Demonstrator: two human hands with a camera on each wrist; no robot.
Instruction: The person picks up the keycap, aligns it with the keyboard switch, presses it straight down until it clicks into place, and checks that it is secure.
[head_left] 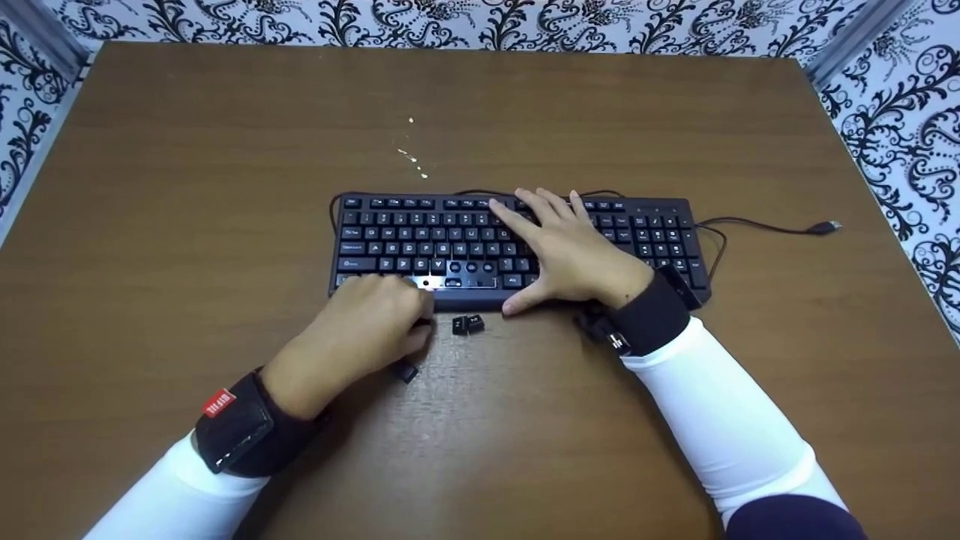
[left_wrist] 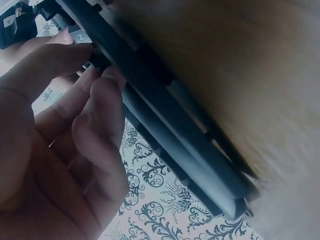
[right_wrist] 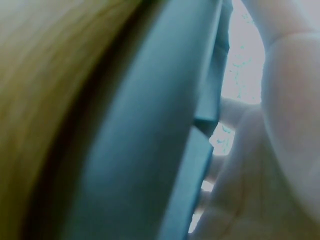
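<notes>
A black keyboard (head_left: 360, 248) lies on the table with several letter keycaps and the space bar off, baring round sockets. The left hand (head_left: 356, 319) is at its front edge, left of centre. In the left wrist view, thumb and fingertips pinch a small dark keycap (left_wrist: 98, 61), mostly hidden, and a lettered key face (left_wrist: 80, 36) shows beside the thumb tip. The right hand (head_left: 574, 251) spreads its fingers over the keys right of centre, thumb along the front edge. Two loose keycaps (head_left: 466, 325) lie before the keyboard; another dark piece (head_left: 405, 370) shows beneath the left hand.
The keyboard's cable (head_left: 765, 225) runs behind it and ends in a plug at the right. Small pale specks (head_left: 412, 160) mark the wooden table (head_left: 225, 150) behind the keyboard. Patterned wallpaper (head_left: 562, 26) surrounds the table's far and side edges.
</notes>
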